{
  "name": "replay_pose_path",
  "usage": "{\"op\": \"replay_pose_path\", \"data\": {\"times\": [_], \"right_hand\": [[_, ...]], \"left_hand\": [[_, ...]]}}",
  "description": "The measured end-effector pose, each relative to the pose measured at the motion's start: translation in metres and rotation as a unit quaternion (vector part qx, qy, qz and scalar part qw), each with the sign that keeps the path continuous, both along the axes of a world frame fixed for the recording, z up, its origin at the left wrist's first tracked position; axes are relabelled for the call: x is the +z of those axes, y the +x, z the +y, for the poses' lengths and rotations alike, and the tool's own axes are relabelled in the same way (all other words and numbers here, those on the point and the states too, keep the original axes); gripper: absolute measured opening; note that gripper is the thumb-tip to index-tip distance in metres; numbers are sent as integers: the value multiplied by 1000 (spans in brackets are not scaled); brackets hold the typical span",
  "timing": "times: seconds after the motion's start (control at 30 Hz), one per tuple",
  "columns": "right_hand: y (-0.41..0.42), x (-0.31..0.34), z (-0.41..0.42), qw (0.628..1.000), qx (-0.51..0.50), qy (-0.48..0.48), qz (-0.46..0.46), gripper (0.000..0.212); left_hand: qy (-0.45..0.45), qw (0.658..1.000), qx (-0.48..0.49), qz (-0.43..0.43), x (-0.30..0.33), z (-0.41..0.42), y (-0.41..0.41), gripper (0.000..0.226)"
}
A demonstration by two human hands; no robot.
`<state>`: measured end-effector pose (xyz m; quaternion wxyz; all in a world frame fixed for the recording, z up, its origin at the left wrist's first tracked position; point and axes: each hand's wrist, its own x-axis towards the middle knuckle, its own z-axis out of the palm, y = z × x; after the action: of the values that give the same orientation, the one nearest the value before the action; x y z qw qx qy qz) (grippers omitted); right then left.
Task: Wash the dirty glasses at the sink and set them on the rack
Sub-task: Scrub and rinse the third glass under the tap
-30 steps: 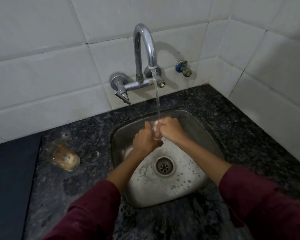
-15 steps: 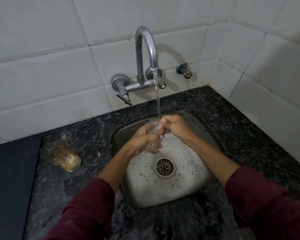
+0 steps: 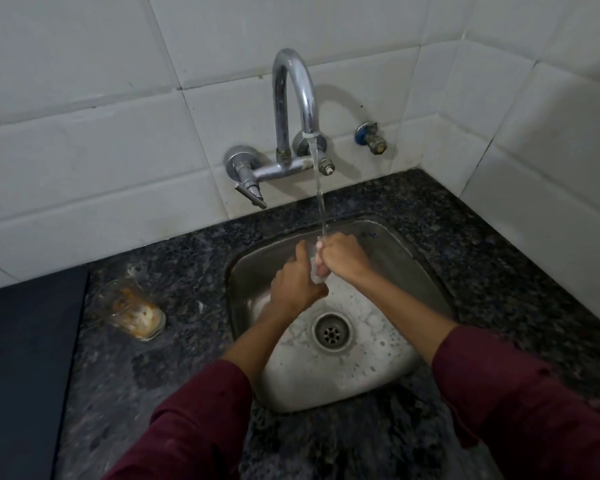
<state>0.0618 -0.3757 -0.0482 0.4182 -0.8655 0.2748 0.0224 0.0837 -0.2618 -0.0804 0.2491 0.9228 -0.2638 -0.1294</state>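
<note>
Glass point(image 3: 315, 271) sits between your hands over sink point(image 3: 420, 271), under tap stream; left hand point(image 3: 297, 289) wraps it, right hand point(image 3: 340, 258) clenched at rim, long axis roughly upright; second dirty glass point(image 3: 132, 311) lies far left on counter point(image 3: 187, 258)

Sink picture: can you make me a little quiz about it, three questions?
1. True or false: water is running from the tap.
2. Where is the dirty glass? A in the sink; B lying on the counter; C on a rack.
3. Fill in: the left hand and right hand hold a clear ____ under the stream.

Key: 1 true; 2 B; 3 glass.
</note>
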Motion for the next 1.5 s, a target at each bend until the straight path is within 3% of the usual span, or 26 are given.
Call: {"op": "replay_pose_path", "data": {"times": [0.1, 0.23, 0.4, 0.5, 0.6, 0.7, 0.77, 0.83, 0.87, 0.9, 0.93, 1.0, 1.07, 1.1, 1.13, 1.2, 1.27, 1.33, 1.4, 1.43, 1.47, 1.5], "right_hand": [[4, -1, 1, 996, 21, -50, 64, 22], [2, -8, -1, 998, -6, 20, 66, 37], [-11, -31, -9, 990, -64, 117, 49, 22], [-19, -42, -9, 977, -115, 175, 33, 20], [-29, -49, -3, 959, -165, 228, 26, 27], [-40, -52, 9, 923, -181, 340, -1, 47], [-45, -55, 17, 905, -142, 399, -23, 65], [-45, -57, 21, 907, -87, 409, -50, 82], [-45, -57, 22, 916, -66, 391, -59, 89], [-45, -56, 19, 933, -49, 351, -62, 96], [-45, -54, 17, 955, -31, 289, -60, 102], [-48, -51, 11, 990, 23, 128, -51, 105], [-51, -49, 12, 994, 95, -31, -46, 105], [-52, -49, 15, 986, 122, -102, -43, 103], [-53, -48, 20, 978, 133, -154, -42, 102], [-53, -47, 26, 973, 130, -179, -58, 106], [-51, -42, 25, 986, 112, -89, -80, 115], [-49, -33, 16, 984, 82, 129, -92, 117], [-52, -25, 7, 915, 52, 391, -81, 105], [-53, -23, 4, 875, 44, 476, -70, 99], [-54, -22, 2, 866, 40, 496, -52, 96], [-53, -21, 3, 883, 38, 466, -32, 98]], "left_hand": [[41, 999, -11, -20, -5, -1, -6, 92], [142, 986, -42, -76, -12, -3, -10, 97], [244, 958, -82, -128, -14, -5, -2, 88], [266, 955, -80, -106, -14, -5, 4, 89], [216, 973, -49, -58, -14, -4, 11, 79], [18, 993, 53, 107, -16, -1, 16, 63], [-165, 947, 127, 244, -19, -3, 12, 57], [-313, 844, 193, 391, -23, -9, 5, 52], [-370, 780, 216, 456, -23, -12, 3, 51], [-394, 740, 236, 491, -22, -14, 3, 52], [-386, 738, 251, 494, -20, -16, 5, 52], [-314, 822, 242, 408, -17, -19, 9, 55], [-268, 905, 203, 262, -15, -23, 10, 52], [-265, 926, 192, 188, -13, -26, 9, 50], [-267, 935, 196, 129, -9, -29, 7, 49], [-290, 924, 233, 89, -3, -35, 6, 49], [-347, 886, 280, 127, 0, -38, 9, 48], [-413, 833, 314, 195, 0, -38, 11, 46], [-476, 770, 343, 250, -2, -37, 8, 44], [-498, 744, 355, 270, -3, -36, 7, 43], [-507, 732, 358, 281, -4, -36, 7, 43], [-499, 744, 351, 273, -6, -36, 8, 43]]}}
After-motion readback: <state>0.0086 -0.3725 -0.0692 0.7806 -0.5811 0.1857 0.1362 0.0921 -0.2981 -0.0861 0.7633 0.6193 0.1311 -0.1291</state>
